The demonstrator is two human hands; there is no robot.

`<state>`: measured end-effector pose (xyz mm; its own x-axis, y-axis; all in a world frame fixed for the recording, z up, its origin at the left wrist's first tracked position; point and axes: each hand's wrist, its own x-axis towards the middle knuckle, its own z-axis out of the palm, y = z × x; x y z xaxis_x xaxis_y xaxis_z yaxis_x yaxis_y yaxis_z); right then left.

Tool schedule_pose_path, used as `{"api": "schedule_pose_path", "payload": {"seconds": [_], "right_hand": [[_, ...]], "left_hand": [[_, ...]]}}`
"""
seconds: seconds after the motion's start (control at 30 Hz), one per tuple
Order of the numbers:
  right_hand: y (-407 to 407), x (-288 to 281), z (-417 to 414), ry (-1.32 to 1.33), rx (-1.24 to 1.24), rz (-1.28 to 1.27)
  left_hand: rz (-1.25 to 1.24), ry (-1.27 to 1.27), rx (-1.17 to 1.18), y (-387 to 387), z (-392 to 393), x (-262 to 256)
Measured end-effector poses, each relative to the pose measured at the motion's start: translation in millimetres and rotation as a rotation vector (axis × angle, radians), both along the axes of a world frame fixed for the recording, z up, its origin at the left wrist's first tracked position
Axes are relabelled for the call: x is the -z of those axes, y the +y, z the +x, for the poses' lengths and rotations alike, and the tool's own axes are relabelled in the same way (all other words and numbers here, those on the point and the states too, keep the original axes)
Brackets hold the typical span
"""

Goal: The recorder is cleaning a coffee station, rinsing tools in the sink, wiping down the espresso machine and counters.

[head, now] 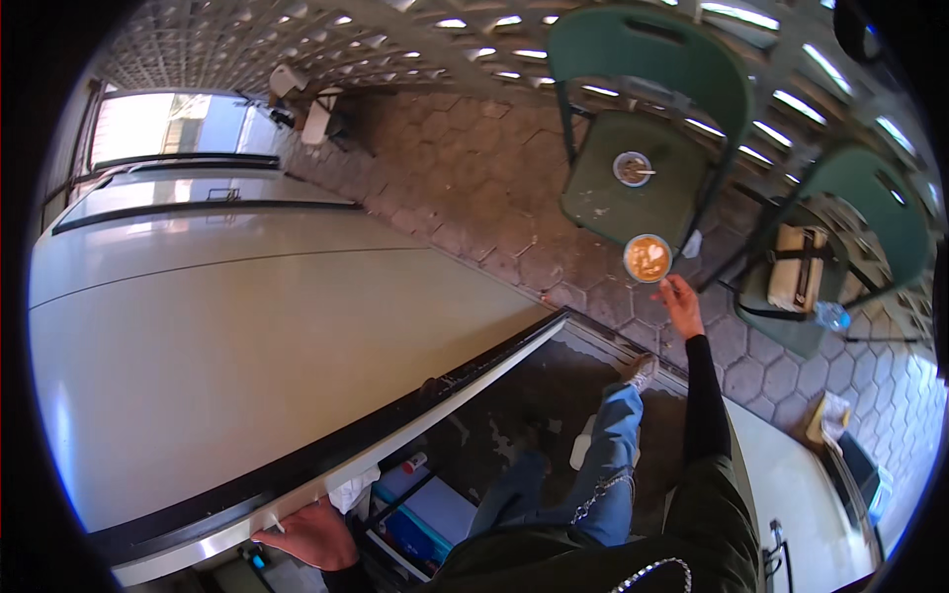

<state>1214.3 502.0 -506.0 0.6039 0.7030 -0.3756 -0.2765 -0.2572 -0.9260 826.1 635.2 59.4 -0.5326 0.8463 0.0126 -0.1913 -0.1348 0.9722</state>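
Observation:
My right hand (678, 300) is stretched forward and grips the rim side of a cup of latte (648, 259) with heart-shaped foam art. The cup is upright, just off the front edge of a green folding chair's seat (604, 211). On that seat stands a bowl or cup (632, 169) with dark contents and a light stick or spoon in it. My left hand (315, 530) rests against the pale edge of a large cream door or panel (296, 319), beside a crumpled white bag (354, 489); its fingertips are partly hidden.
A second green chair (793, 326) holds a beige strapped bag (797, 268) and a plastic bottle (832, 316). My shoe (642, 370) is at the raised doorway sill (608, 337), with hexagonal pavers beyond. A lattice wall (460, 37) runs behind the chairs. Boxes (430, 504) lie near my legs.

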Motion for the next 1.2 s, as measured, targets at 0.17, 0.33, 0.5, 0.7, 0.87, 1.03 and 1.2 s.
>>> {"api": "schedule_pose_path", "payload": {"seconds": [0.17, 0.33, 0.5, 0.7, 0.87, 1.03, 1.2], "right_hand": [[33, 59, 13, 0.032, -0.015, -0.125], [67, 108, 14, 0.124, 0.099, 0.027], [75, 141, 26, 0.15, 0.162, -0.023], [91, 159, 39, 0.159, 0.209, -0.065], [110, 170, 46, 0.165, 0.307, -0.02], [121, 177, 50, 0.234, 0.374, -0.013], [119, 185, 61, 0.207, 0.349, -0.032]], "left_hand": [[-0.024, 0.213, 0.153, -8, -65, 2], [-0.05, 0.389, 0.199, -8, -57, -13], [-0.026, 0.294, 0.223, 2, -38, 0], [-0.078, 0.273, 0.213, 24, -21, 43], [-0.117, 0.273, 0.21, 36, -9, 62], [-0.137, 0.271, 0.197, 42, -2, 79], [-0.152, 0.261, 0.188, 48, 0, 93]]}}
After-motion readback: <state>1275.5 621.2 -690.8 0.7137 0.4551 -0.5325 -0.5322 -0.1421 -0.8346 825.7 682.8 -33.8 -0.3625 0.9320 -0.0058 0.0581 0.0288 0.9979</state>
